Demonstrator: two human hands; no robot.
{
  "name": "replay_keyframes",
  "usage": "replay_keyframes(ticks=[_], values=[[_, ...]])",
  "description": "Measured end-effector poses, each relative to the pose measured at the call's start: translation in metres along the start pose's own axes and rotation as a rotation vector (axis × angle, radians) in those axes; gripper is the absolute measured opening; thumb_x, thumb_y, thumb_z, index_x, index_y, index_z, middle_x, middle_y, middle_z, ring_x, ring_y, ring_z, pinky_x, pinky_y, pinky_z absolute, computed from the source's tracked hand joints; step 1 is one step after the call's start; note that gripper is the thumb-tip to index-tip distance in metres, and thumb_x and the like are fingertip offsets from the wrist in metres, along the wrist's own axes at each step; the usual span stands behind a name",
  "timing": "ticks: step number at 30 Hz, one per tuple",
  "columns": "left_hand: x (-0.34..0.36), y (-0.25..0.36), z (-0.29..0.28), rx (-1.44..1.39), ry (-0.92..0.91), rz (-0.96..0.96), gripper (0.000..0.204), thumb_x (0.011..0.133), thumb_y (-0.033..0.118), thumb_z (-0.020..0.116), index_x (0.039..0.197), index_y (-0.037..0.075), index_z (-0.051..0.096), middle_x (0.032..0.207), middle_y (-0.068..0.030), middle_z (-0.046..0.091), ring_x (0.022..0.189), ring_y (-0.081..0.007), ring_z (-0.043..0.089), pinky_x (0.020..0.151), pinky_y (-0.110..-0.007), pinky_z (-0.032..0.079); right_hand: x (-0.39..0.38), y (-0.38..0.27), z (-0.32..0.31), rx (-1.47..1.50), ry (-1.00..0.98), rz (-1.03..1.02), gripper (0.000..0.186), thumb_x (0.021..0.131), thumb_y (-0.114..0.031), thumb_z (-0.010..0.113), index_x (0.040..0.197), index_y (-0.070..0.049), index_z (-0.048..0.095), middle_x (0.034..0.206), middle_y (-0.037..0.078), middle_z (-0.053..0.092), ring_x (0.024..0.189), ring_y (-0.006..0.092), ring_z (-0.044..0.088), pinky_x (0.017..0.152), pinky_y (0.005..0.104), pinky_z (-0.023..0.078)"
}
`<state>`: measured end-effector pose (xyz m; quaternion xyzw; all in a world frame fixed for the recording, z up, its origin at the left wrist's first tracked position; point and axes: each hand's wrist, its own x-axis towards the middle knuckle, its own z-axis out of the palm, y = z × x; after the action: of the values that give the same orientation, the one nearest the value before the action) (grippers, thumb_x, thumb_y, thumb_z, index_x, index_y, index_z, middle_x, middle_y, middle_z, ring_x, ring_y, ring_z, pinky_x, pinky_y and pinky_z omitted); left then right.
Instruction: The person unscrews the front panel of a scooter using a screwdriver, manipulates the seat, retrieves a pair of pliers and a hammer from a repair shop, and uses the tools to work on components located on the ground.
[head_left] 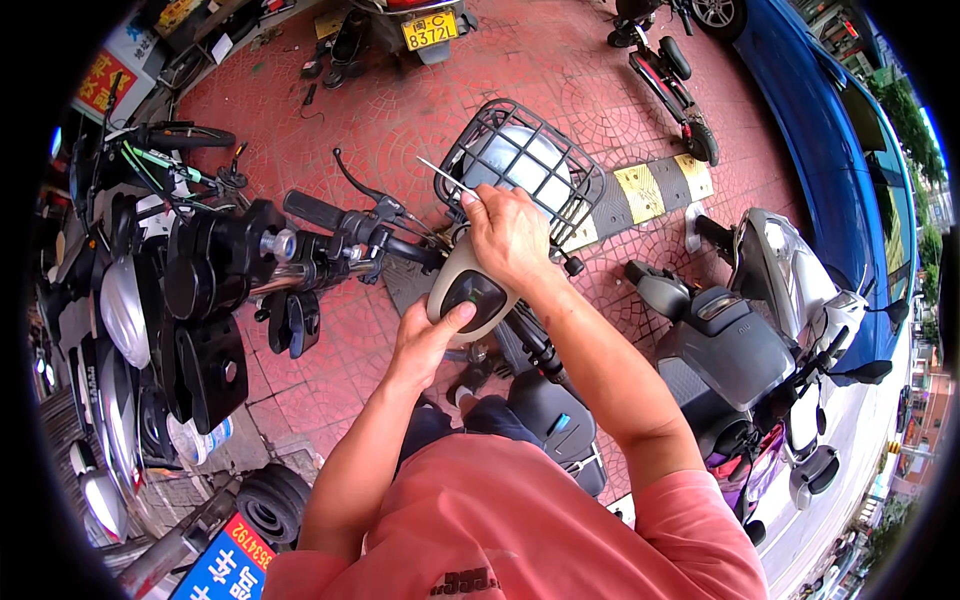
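The cream housing (436, 290) with a black display (474, 300) sits at the middle of an electric bike's handlebar (410, 250). My left hand (428, 345) grips its near left side, thumb lying on the display's edge. Just beyond, my right hand (508, 235) is closed at the housing's far end. A thin metal rod (443, 177) sticks out from its fingers toward the upper left; its other end is hidden. Past that hand is a black wire basket (478, 125), with something pale and rounded showing through its mesh. A brake lever (362, 180) and black grip (314, 211) are on the left.
Red paving (290, 130) surrounds the bike. A black-and-yellow speed bump (640, 193) lies beyond the basket. To the right stand a grey scooter (735, 345) and a blue car (800, 110). Parked bikes crowd the left, including a green-and-black bicycle (160, 160). A black seat (550, 415) is beside me.
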<state>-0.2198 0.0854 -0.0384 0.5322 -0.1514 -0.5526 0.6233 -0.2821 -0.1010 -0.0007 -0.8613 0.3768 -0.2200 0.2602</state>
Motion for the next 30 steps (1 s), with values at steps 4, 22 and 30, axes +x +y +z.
replay_keyframes(ticks=[4, 22, 30], values=[[0.004, 0.006, -0.002, -0.015, -0.025, -0.025, 0.049, 0.089, 0.027, 0.082, 0.122, -0.004, 0.063, 0.107, -0.0102, 0.071, 0.089, -0.0164, 0.071, 0.074, -0.031, 0.06, 0.036, 0.036, -0.046, 0.043, 0.024, 0.137, 0.038, 0.105, -0.036, 0.049, 0.096, -0.006, 0.069, 0.097, 0.019, 0.071, 0.098, 0.041, 0.064, 0.086, 0.0526, 0.05], [0.014, -0.003, 0.009, 0.166, 0.129, 0.067, 0.044, 0.086, 0.035, 0.085, 0.105, -0.002, 0.072, 0.088, -0.0083, 0.074, 0.074, -0.0132, 0.071, 0.064, -0.027, 0.058, -0.028, 0.0, -0.002, -0.153, 0.209, -0.033, 0.017, 0.101, -0.021, 0.058, 0.096, -0.01, 0.069, 0.098, 0.008, 0.064, 0.091, 0.0316, 0.059, 0.074, 0.0453, 0.05], [0.007, -0.002, 0.004, 0.202, 0.106, -0.016, 0.048, 0.094, 0.042, 0.075, 0.114, -0.001, 0.068, 0.091, -0.0101, 0.075, 0.074, -0.0159, 0.073, 0.053, -0.027, 0.058, -0.01, 0.039, -0.028, 0.013, 0.558, -0.077, 0.025, 0.102, -0.029, 0.058, 0.094, -0.009, 0.07, 0.092, 0.01, 0.062, 0.088, 0.0328, 0.058, 0.077, 0.0457, 0.047]])
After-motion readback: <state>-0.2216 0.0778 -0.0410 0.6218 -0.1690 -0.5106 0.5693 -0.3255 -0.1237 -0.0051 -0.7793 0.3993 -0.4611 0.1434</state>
